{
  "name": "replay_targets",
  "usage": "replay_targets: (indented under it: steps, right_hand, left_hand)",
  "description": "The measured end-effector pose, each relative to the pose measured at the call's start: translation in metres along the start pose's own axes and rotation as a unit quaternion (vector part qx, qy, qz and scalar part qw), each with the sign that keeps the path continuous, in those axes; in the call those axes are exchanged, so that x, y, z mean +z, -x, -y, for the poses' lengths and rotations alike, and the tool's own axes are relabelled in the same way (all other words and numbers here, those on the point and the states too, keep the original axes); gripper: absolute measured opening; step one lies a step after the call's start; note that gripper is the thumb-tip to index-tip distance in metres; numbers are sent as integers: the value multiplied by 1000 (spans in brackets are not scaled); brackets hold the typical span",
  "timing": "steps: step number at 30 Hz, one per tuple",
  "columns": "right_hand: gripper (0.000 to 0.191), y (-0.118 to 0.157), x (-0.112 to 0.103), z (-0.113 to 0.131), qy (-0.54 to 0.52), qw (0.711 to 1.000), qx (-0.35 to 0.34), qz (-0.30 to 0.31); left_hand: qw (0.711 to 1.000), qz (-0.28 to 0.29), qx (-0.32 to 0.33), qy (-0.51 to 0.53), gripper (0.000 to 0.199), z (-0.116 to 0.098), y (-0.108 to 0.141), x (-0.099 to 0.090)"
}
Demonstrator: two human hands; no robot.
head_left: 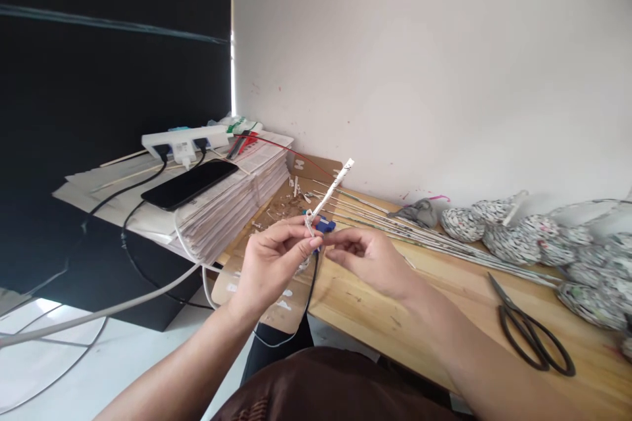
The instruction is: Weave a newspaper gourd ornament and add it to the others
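Between thumb and fingers, my left hand [274, 262] pinches the lower end of a white rolled paper strip [332, 189], which is bent or knotted near the fingertips and points up to the right. Close beside it, my right hand [370, 256] has its thumb and fingers curled, its fingertips near those of my left hand. Whether anything small lies between the right fingertips cannot be made out. Behind the hands is a blue tool [324, 224], partly hidden, with a black cord running down.
A phone [190, 184] and a power strip [185, 143] lie on stacked paper [237, 210] at left. Long paper rods [444, 245] cross the wooden table [355, 306]. Black scissors [530, 329] and balls of twisted paper [513, 240] are at right. Cardboard [279, 309] holds scraps.
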State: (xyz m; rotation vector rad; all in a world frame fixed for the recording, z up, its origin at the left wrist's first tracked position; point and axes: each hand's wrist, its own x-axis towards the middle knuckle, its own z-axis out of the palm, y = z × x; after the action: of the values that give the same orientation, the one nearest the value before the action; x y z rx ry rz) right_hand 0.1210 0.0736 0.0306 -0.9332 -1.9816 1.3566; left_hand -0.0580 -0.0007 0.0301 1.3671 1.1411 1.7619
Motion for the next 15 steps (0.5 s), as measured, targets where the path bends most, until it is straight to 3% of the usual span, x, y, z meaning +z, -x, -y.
replay_targets:
  steps: [4, 8, 15]
  right_hand:
    - [18, 23, 14, 8, 12, 995, -74, -59]
    - [23, 39, 9, 10, 84, 984, -112, -106]
    - [20, 61, -12, -4, -28, 992, -62, -109]
  left_hand:
    - [1000, 22, 2, -18, 5, -1, 0, 17]
    - [999, 41, -12, -25, 5, -4, 2, 32]
    - [991, 97, -83, 33, 5, -1, 5, 53]
